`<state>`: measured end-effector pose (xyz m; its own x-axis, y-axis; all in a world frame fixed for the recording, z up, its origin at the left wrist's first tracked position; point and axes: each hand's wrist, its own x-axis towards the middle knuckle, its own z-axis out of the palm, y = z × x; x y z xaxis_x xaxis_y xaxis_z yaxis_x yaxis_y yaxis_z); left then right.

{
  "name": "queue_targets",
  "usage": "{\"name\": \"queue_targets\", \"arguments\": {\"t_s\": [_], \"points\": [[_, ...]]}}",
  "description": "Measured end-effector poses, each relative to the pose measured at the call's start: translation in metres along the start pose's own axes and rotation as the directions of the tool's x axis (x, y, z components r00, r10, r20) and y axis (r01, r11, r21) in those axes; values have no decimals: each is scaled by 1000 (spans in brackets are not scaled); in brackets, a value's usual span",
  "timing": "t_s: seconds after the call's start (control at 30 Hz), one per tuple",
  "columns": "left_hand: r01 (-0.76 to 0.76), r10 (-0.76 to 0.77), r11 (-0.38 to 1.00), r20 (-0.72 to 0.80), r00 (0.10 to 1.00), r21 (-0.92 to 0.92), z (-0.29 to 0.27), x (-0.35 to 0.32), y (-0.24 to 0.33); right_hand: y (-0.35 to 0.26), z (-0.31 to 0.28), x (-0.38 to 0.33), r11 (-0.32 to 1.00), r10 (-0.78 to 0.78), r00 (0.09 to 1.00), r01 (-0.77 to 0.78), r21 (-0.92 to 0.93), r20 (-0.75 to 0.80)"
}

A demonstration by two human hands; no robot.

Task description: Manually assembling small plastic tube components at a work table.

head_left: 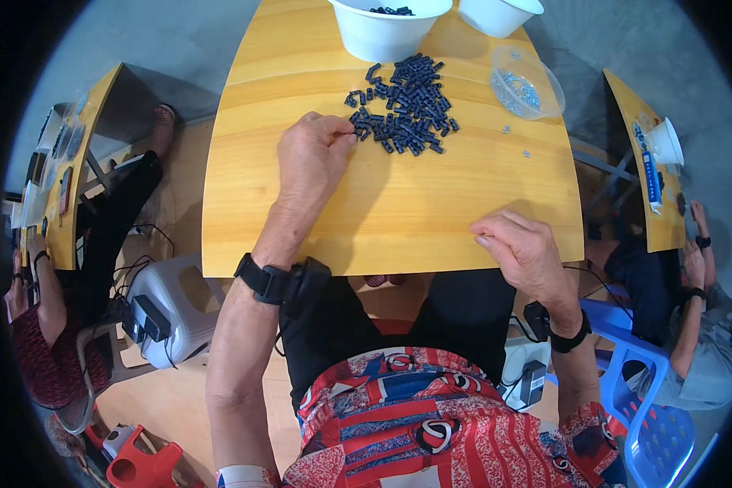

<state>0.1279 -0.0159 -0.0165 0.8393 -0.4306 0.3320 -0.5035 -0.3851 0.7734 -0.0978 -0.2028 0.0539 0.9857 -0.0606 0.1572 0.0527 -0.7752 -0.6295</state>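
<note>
The right hand (522,248) rests curled and empty on the table (398,203) edge while the left hand (313,159) pinches a small black part (355,137) from the pile (407,102).

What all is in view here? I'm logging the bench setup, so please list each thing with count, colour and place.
table: one, yellow wood, centre
small parts: a pile, too many to count, dark, far middle of table
bowls: two, white, far edge
clear dish: one, holding tiny metal bits, far right
side tables: two, yellow, left and right
other people: two, at the sides
left hand: fingertips at the pile's edge
right hand: near table edge, curled
</note>
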Motion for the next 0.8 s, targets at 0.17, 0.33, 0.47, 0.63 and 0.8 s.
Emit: {"name": "queue_targets", "arguments": {"t_s": [0.17,0.33,0.47,0.63,0.8], "points": [[-47,47,991,4,999,127,1,1,7,4,0,-3,999,-11,1000,12,-38,27],[-85,81,981,28,996,175,-9,-15,7,-13,-9,11,997,-58,997,60,-55,42],[-25,20,989,36,999,149,-15,-36,16,-22,-9,38,980,-185,981,188,-68,54],[-53,45,979,43,998,196,-15,-51,26,-18,13,85,970,-238,971,239,-46,27],[-41,40,992,12,999,116,-14,-59,20,-4,41,139,939,-315,949,310,-150,-7]]}}
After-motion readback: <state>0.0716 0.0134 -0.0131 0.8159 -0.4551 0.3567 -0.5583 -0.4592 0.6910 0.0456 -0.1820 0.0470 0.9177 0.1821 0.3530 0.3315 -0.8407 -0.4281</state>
